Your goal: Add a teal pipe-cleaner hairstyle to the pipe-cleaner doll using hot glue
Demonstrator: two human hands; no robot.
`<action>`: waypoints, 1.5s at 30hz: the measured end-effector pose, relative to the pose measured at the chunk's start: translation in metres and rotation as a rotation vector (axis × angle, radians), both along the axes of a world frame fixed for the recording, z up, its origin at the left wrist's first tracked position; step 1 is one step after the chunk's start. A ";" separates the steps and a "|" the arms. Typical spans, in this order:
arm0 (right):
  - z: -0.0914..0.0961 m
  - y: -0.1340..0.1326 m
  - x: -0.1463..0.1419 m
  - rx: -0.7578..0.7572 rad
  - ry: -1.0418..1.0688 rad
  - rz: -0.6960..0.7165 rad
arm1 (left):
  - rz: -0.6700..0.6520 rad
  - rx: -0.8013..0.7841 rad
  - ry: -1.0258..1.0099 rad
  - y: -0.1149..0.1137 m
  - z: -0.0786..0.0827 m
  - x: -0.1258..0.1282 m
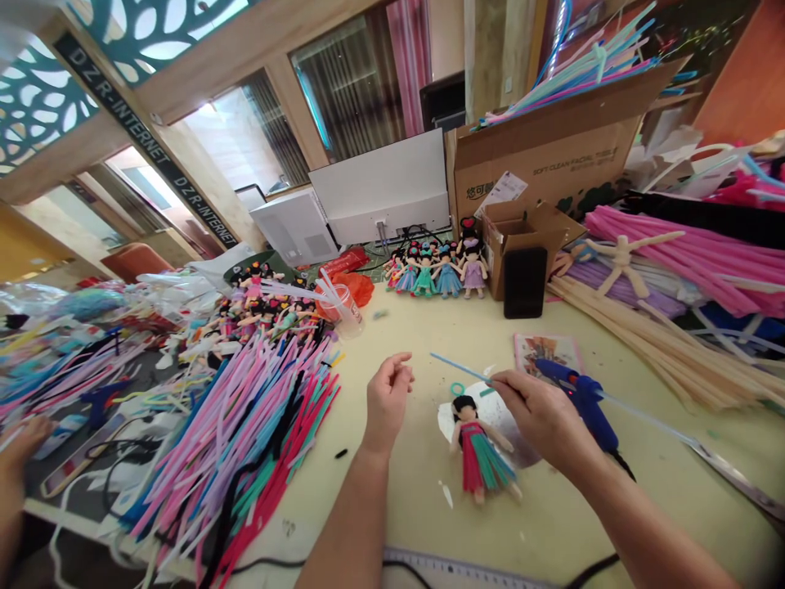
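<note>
A: Status on the hands?

B: Right hand (543, 417), thumb and forefinger pressed together, pinching a light-blue pipe cleaner (457, 368). The stem is thin, fuzzy and straight. Its free end points to 10 o'clock from the pinch.

A: Left?

B: Left hand (388, 401) is raised off the table (417, 343), at 10 o'clock from the doll (478, 450). Fingers are loosely curled, thumb close to the forefinger. Can't tell if anything is between them.

A: Doll details?

B: It lies flat on its back between the two hands, at 7 o'clock from the right hand. Black hair, pale face and limbs, arms spread, a skirt of red and teal strips. Head points to about 11 o'clock, feet to 5. The upper body overlaps a pale disc (512, 413). Neither hand touches it.

A: Nearby kit?

B: A blue glue gun (585, 401) sits just beside the right hand at 3 o'clock. A small teal ring (457, 388) lies at 12 o'clock from the doll's head. A heap of mixed pipe cleaners (245, 442) is at 9 o'clock from the left hand. A row of finished dolls (435, 274) stands at 12 o'clock, far back. A ruler (466, 568) runs along the near edge at 6 o'clock.

A: Anyone else?

B: Another person's hand (18, 458) shows at the far 9 o'clock edge.
</note>
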State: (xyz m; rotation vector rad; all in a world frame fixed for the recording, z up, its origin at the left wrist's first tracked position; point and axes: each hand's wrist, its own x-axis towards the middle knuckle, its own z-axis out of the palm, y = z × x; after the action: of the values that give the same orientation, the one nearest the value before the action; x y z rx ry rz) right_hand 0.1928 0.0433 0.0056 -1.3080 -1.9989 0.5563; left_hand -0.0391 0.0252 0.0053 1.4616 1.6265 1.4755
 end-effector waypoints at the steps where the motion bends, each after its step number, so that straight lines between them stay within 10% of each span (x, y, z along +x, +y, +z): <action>1: 0.000 0.000 0.000 -0.003 -0.007 0.000 | -0.027 0.047 0.094 -0.001 0.000 0.001; 14: 0.000 -0.003 -0.003 0.015 -0.035 0.066 | -0.063 0.245 0.817 -0.005 -0.002 0.006; 45: -0.002 -0.011 -0.011 0.011 -0.076 0.103 | -0.175 0.040 0.817 -0.008 0.000 0.010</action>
State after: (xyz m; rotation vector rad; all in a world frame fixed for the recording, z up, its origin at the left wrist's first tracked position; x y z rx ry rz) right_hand 0.1814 0.0321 0.0041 -1.2412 -2.1379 0.5497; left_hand -0.0286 0.0175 0.0053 2.3507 1.8175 0.8423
